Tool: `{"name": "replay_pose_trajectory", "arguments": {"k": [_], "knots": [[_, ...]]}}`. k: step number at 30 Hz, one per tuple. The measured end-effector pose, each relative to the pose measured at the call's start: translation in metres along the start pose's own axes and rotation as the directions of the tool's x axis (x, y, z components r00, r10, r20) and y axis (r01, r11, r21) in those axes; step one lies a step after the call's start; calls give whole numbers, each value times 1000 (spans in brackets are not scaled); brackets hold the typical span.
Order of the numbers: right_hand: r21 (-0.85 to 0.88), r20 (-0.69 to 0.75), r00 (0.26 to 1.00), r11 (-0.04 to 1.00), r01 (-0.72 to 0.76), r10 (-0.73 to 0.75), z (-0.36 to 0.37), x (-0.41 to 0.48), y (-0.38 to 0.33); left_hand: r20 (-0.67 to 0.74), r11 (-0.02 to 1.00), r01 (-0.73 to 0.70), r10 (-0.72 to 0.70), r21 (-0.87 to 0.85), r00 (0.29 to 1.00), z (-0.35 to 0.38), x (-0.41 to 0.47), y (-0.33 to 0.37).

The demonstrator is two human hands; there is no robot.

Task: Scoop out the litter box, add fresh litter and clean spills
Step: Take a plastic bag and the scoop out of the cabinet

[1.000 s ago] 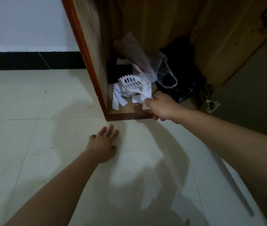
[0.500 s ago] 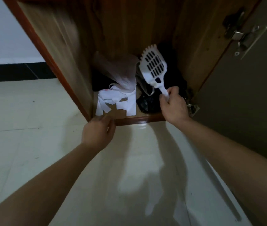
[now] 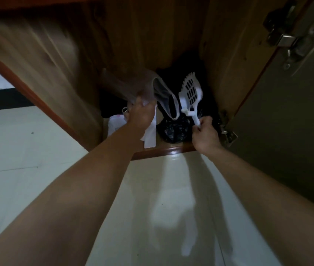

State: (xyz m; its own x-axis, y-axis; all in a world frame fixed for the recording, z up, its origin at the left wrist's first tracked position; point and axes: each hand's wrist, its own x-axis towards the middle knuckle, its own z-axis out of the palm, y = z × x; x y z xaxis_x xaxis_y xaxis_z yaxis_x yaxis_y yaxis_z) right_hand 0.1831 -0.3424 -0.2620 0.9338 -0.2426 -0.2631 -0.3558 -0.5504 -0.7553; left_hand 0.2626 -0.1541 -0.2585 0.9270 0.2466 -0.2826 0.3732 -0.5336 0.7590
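A white slotted litter scoop (image 3: 190,93) stands upright inside the open wooden cabinet (image 3: 56,73). My right hand (image 3: 206,134) grips the scoop by the end of its handle, near the cabinet's front sill. My left hand (image 3: 142,112) reaches into the cabinet and grasps the clear plastic bag (image 3: 133,85) at its lower edge. White folded bags (image 3: 148,135) lie under my left forearm on the cabinet floor.
A black plastic bag (image 3: 173,129) sits on the cabinet floor between my hands, with dark items behind it. The cabinet door (image 3: 286,112) stands open at the right, with metal hinges (image 3: 290,39). Pale floor tiles (image 3: 18,150) stretch in front.
My left hand left the sill and reached into the cabinet to the clear bag. My right hand kept the scoop and moved it right and deeper. The view moved closer.
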Motion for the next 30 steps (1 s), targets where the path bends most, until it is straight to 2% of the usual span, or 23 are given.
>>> {"name": "replay_pose_trajectory", "arguments": {"k": [2, 3, 5, 7, 8, 10, 12, 13, 15, 16, 18, 21, 22, 23, 25, 26, 27, 29, 30], "knots": [[-94, 36, 993, 989, 111, -109, -5, -2, 1, 5, 994, 15, -14, -111, 1000, -1, 3, -3], [-157, 63, 983, 971, 181, -173, -8, -4, 2, -21, 993, 9, -11, -114, 1000, -1, 2, -5], [-231, 101, 960, 933, 278, -261, -14, -8, 2, -78, 1000, -20, 19, -14, 997, -6, -5, -6], [-258, 120, 950, 915, 310, -288, -18, -10, 1, -176, 989, -143, 148, 40, 973, -9, -7, -13], [-281, 137, 947, 905, 318, -290, -19, -11, 0, -227, 985, -162, 145, -59, 963, -13, -8, -14], [-312, 170, 948, 897, 312, -270, -18, -11, 1, -276, 969, -118, 55, -216, 959, -24, -12, -8], [-238, 147, 971, 947, 218, -186, -15, -9, 1, -251, 932, 25, -123, -361, 960, -31, -5, -4], [-172, 114, 986, 974, 144, -125, -14, -8, 0, -222, 941, 68, -147, -332, 964, -35, -6, 2], [-41, 51, 999, 999, 1, 1, -9, -4, 0, -181, 989, 121, -134, -82, 974, -38, -6, 0], [29, 48, 997, 998, -58, 57, -7, -3, 0, -161, 994, 102, -96, 29, 982, -36, -5, -4], [119, 91, 990, 985, -121, 111, -3, -3, -2, -142, 992, -23, 41, 124, 989, -32, -4, -15], [78, 133, 987, 992, -95, 84, 2, -7, -5, -172, 952, -133, 185, 275, 968, -31, -10, -18], [49, 129, 989, 996, -80, 73, 6, -7, -6, -172, 905, -140, 225, 403, 959, -31, -12, -18], [28, 110, 992, 997, -70, 66, 9, -6, -7, -165, 813, -155, 293, 561, 942, -32, -17, -20], [18, 73, 994, 997, -79, 77, 14, -2, -10, -122, 669, -184, 383, 720, 916, -35, -26, -26], [28, 77, 993, 995, -95, 93, 16, 0, -12, -103, 658, -177, 363, 731, 926, -37, -30, -28], [34, 90, 991, 994, -101, 98, 16, 0, -15, -14, 574, -244, 407, 782, 913, -38, -33, -32], [11, 116, 988, 994, -109, 107, 15, 0, -22, 101, 470, -323, 438, 821, 893, -43, -38, -34], [22, 134, 985, 993, -114, 110, 16, 0, -24, 95, 530, -314, 399, 788, 912, -44, -42, -31]]}}
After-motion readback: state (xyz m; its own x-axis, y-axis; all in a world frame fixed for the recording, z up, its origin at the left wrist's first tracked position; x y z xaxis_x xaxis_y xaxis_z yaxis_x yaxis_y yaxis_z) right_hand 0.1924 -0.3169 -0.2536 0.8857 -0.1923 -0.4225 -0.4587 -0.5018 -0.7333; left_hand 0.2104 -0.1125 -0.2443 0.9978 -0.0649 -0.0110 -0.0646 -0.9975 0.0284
